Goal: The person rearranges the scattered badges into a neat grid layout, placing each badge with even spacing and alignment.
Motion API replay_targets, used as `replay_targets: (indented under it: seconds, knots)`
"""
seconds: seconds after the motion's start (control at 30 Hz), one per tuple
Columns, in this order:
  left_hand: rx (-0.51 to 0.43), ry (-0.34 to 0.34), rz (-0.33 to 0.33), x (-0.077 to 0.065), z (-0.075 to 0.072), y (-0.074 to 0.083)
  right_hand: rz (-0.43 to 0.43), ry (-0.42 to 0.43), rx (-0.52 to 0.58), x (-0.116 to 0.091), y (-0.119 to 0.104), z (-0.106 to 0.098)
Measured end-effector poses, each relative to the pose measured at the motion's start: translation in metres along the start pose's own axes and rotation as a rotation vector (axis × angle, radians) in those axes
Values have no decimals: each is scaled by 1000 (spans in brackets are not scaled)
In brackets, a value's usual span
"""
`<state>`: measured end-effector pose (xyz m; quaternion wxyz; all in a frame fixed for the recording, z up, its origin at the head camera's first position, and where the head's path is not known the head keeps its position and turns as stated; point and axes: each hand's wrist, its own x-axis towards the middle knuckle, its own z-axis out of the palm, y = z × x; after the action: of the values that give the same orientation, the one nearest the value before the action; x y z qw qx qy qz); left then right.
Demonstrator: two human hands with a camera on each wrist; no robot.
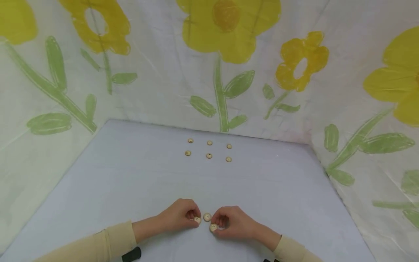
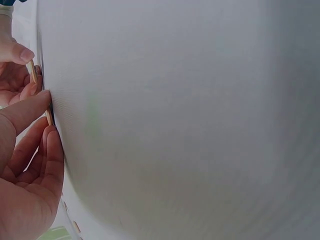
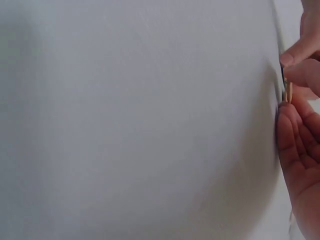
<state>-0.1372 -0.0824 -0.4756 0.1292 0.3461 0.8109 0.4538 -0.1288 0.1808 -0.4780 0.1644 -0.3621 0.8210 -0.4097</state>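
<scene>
Round tan buttons, three of them, formed a small cluster on the near part of a pale table. The person's left hand pinched the left button between thumb and fingertips. The right hand gripped the right button the same way, thumb and fingers closed on its edge. The third button sat loose between the hands, just beside the right hand. Whether the gripped buttons touched the table could not be told. Well beyond the hands, six more buttons lay in two rows of three. Both arms wore cream sleeves. Behind rose a white sheet painted with yellow flowers and green leaves.
</scene>
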Motion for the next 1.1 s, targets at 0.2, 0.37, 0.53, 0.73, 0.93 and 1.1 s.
replay_targets:
  seconds: [0.2,0.37,0.53,0.73,0.93,1.1]
  knots:
    - [-4,15,14,-2,-1,2,50,10,-28,8,4,-13]
    - [1,23,-15,-1,0,0,75,35,-76,20,11,-24]
    - [2,30,0,-2,2,-2,88,58,-119,35,18,-34]
    - [-16,29,-7,0,1,-3,68,79,-162,56,24,-42]
    - [-35,17,-25,-2,0,-2,50,90,-173,74,26,-43]
    - [-55,19,-10,-4,1,-2,39,110,-196,86,28,-42]
